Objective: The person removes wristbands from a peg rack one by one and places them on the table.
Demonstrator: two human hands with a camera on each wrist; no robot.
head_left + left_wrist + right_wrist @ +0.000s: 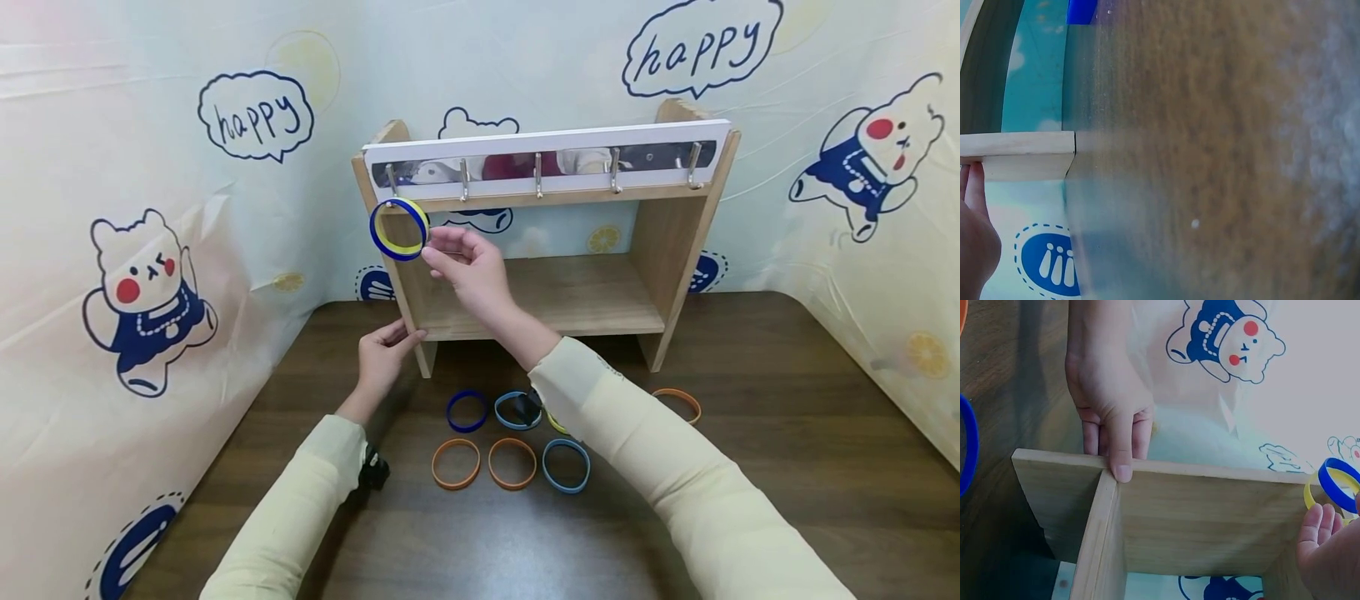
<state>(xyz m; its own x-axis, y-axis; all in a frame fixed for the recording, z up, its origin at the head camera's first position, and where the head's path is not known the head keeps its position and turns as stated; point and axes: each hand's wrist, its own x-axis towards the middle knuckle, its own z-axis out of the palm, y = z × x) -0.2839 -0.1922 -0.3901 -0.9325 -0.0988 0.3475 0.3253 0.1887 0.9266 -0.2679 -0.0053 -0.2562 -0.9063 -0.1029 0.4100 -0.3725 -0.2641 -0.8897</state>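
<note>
My right hand (474, 271) pinches silicone wristbands at their right side, in front of the rack's leftmost hook (391, 177). A dark blue wristband (372, 227) shows with a yellow wristband (1309, 492) just behind it. Whether either band touches the hook, I cannot tell. Low on the wooden shelf (540, 292), my left hand (381, 360) grips the left side panel. Its thumb lies on the front edge and the other fingers are on the outer face, as the right wrist view shows. Only part of that hand appears in the left wrist view.
On the brown table (510, 542) lie several wristbands, including a dark blue band (450, 417), orange bands (435, 471) and a light blue band (547, 471). My right sleeve partly covers a yellow band (556, 425). Several metal hooks line the white-framed strip (547, 140).
</note>
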